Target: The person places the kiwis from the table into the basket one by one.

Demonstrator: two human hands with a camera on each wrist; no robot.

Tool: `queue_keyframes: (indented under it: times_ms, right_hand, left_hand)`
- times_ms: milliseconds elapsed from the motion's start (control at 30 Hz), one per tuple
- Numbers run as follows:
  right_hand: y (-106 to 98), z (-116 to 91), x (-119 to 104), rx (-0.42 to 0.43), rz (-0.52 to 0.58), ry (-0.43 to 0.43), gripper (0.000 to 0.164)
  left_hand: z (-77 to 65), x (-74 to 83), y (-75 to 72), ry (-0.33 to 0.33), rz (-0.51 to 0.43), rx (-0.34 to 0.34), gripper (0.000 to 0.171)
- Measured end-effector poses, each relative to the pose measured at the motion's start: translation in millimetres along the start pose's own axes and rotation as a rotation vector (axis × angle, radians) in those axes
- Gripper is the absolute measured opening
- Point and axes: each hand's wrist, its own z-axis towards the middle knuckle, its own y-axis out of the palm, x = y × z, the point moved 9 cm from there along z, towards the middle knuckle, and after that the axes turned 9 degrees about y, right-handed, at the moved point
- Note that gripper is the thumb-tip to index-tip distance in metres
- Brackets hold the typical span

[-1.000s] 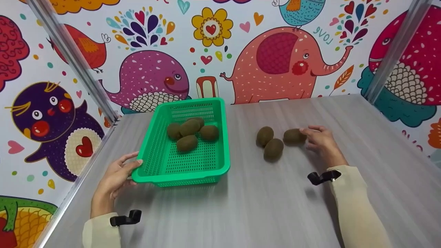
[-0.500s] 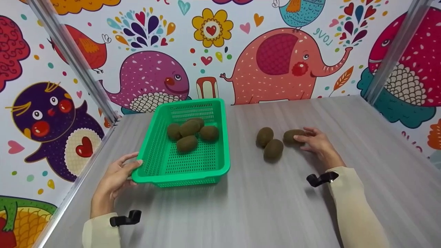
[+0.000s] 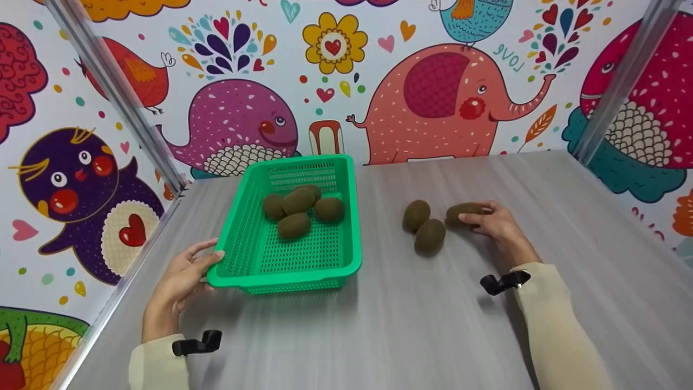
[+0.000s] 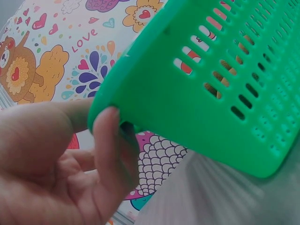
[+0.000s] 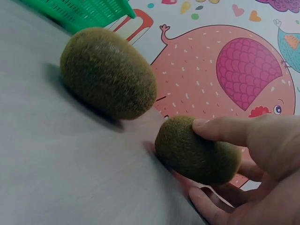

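My left hand [image 3: 183, 276] pinches the near left corner of a green plastic basket [image 3: 281, 279]; in the left wrist view the thumb and fingers close on its rim [image 4: 110, 93]. Several brown kiwis [image 3: 294, 226] lie inside the basket, toward its far end. On the table to the right, my right hand [image 3: 495, 221] holds a kiwi [image 3: 460, 212] between thumb and fingers. In the right wrist view the thumb lies on top of that kiwi [image 5: 187, 150], with fingers below and behind it. Left of it sit two more kiwis, one [image 3: 416, 215] behind the other [image 3: 430, 236].
The grey wood-grain table [image 3: 400, 325] ends at a back wall [image 3: 335, 103] printed with cartoon animals. Metal posts [image 3: 116, 92] stand at the left and right corners. A black camera mount [image 3: 197, 343] is on each wrist.
My right hand has shifted slightly left along the kiwi and its thumb and fingers have closed round it; the kiwi now looks slightly tilted. The left hand and basket stay put.
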Motion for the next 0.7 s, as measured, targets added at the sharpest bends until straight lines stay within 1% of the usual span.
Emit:
queue_keyframes:
  times_ms: [133,233,367,467,600,700]
  right_hand:
    - [1.1,-1.6,-3.0,-0.034,0.146,-0.010,0.078]
    - [3.5,-3.4,-5.7,-0.083,0.305,-0.001,0.081]
    - [6.4,-5.8,-11.3,-0.154,0.542,0.011,0.088]
    - [9.3,-7.6,-15.3,-0.209,0.704,0.033,0.087]
    - [14.2,-10.6,-19.7,-0.270,0.850,0.061,0.079]
    - [18.5,-13.1,-24.3,-0.299,0.896,0.058,0.075]
  left_hand:
    - [0.2,0.8,0.7,0.002,-0.010,-0.006,0.062]
    - [0.4,1.2,1.6,0.004,-0.019,-0.011,0.062]
    - [0.5,0.6,2.1,0.007,-0.029,-0.011,0.061]
    - [0.6,0.2,1.9,0.006,-0.033,-0.009,0.061]
    - [0.7,0.3,1.3,0.004,-0.028,-0.009,0.061]
    - [1.0,0.5,1.4,0.002,-0.027,-0.008,0.061]
